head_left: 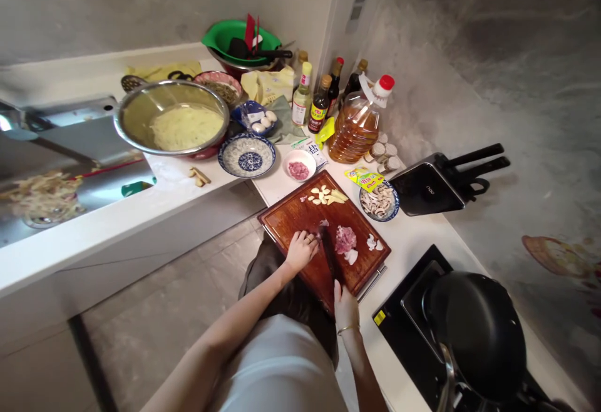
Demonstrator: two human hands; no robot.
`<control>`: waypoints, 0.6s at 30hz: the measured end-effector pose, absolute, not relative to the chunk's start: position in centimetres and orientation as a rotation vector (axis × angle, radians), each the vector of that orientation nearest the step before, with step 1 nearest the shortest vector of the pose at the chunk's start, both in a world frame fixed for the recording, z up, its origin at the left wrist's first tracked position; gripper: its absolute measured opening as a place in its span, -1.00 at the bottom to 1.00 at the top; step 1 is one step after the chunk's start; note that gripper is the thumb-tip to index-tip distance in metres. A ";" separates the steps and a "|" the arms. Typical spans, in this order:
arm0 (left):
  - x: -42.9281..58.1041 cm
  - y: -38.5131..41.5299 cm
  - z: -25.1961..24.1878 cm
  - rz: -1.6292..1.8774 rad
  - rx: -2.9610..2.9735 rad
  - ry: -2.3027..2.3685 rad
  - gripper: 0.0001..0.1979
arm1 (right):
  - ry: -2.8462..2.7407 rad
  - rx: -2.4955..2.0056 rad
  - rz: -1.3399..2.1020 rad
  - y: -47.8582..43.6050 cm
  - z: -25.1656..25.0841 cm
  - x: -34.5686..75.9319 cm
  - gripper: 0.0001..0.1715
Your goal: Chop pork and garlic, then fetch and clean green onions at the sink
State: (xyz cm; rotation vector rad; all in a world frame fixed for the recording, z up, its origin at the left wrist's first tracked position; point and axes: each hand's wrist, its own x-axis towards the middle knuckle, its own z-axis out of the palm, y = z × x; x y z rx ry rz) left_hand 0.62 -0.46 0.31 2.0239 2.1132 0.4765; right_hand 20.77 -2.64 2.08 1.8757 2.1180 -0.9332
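On a brown wooden cutting board (300, 208), my right hand (346, 305) grips the handle of a dark-bladed kitchen knife (330, 252). The blade lies across the board just right of my left hand (302, 250). My left fingers are curled and pressed down on a small piece of meat, mostly hidden beneath them. To the right of the blade sits a pile of cut pink meat (346, 238), with a whitish piece (350, 257) below it. Peeled garlic cloves (322, 195) and pale ginger pieces lie along the far side. More white scraps (374, 243) rest near the right corner.
Behind the board stand a small bowl of meat (298, 167), a patterned plate (247, 156), sauce bottles and an oil jug (354, 125). Sliced mushrooms (377, 201) fill a bowl beside a knife block (429, 186). A black pan (479, 334) occupies the cooktop; a steel basin (126, 121) stands left.
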 end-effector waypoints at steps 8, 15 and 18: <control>0.0 -1.1 0.3 0.585 2.003 1.993 -0.73 | 1.984 2.054 -1.129 -2.7 2.9 23.5 -0.16; -0.3 -1.4 0.8 0.653 2.020 1.980 -0.75 | 2.218 1.844 -0.985 -3.1 3.6 21.5 -0.27; -0.2 -1.5 0.7 0.606 2.063 1.972 -0.77 | 2.186 1.779 -0.873 -2.9 3.7 20.9 -0.30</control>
